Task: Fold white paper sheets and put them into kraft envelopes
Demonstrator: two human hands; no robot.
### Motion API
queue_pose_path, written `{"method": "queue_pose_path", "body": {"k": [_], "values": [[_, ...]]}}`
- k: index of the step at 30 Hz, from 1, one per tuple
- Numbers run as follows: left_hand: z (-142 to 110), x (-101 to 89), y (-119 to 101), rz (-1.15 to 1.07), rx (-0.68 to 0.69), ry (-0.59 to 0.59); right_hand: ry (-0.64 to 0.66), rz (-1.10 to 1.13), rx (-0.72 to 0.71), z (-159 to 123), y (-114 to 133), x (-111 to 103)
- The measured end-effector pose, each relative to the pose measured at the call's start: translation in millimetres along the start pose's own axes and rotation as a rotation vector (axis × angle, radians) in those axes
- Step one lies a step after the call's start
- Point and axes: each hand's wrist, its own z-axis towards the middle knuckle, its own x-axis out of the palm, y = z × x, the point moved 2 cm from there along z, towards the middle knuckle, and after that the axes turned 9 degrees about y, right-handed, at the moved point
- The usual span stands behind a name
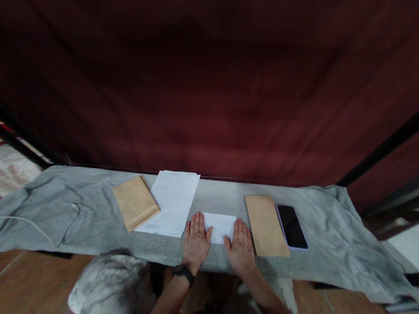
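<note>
My left hand [195, 239] and my right hand [240, 243] lie flat, fingers stretched out, on a small folded white paper [219, 225] on a grey cloth-covered surface [70, 215]. The paper shows between and beyond the two hands. A dark band sits on my left wrist. Just right of my right hand lies a long brown envelope [266, 224]. To the left of my left hand a stack of white sheets [172, 200] lies at a slant, with a pile of brown envelopes [136, 201] resting on its left edge.
A black phone [292, 226] lies face up beside the long brown envelope. A white cable [26, 221] runs across the cloth at the left. A dark red curtain [202, 78] hangs right behind the surface. Black frame bars stand at both sides.
</note>
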Motion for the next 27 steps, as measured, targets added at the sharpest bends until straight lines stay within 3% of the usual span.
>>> {"method": "queue_pose_path", "body": {"k": [4,8,15,18,22,27], "values": [[1,0.1,0,0.006,0.002,-0.019,-0.021,0.006,0.019,-6,8,-6],[1,0.3,1,0.024,0.010,-0.024,0.020,0.027,-0.093,-16,16,-14],[5,-4.1,-6,-0.018,0.004,-0.047,0.039,0.041,-0.100,-32,9,-23],[10,-7.3,-26,-0.044,0.126,-0.041,0.052,0.033,-0.097,-33,8,-24],[14,-4.3,-53,-0.077,0.404,0.099,0.054,0.035,-0.103,-35,10,-21],[16,0.8,-49,-0.082,0.385,0.121,0.058,0.062,-0.070,-36,10,-18]]}}
